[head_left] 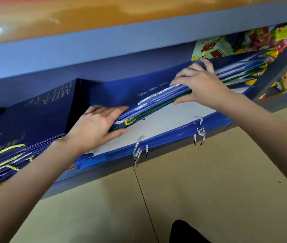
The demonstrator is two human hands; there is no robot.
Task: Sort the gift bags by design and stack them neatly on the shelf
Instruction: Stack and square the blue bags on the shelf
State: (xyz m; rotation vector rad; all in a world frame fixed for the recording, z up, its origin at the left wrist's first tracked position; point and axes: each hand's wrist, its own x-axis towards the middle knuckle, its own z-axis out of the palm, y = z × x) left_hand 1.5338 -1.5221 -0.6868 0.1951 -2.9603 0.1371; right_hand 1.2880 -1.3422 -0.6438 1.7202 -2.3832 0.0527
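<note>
A bundle of flat blue and green gift bags [149, 92] with white and yellow cord handles is raised at an angle above the shelf. My left hand [97, 125] grips its near left corner, fingers on top and thumb underneath. My right hand [199, 85] grips the bundle's right part the same way. Under the bundle lies a flat stack of blue bags with a pale upper face [158, 123], its white-and-blue cords hanging over the shelf front. A stack of dark navy bags with gold lettering and yellow cords [34, 123] lies to the left.
The grey-blue metal shelf [104, 174] has another board close above [104, 41], leaving a low gap. Colourful red, yellow and green packets [227, 44] fill the back right. A slanted grey brace [276, 67] stands at the right. Tan floor lies below.
</note>
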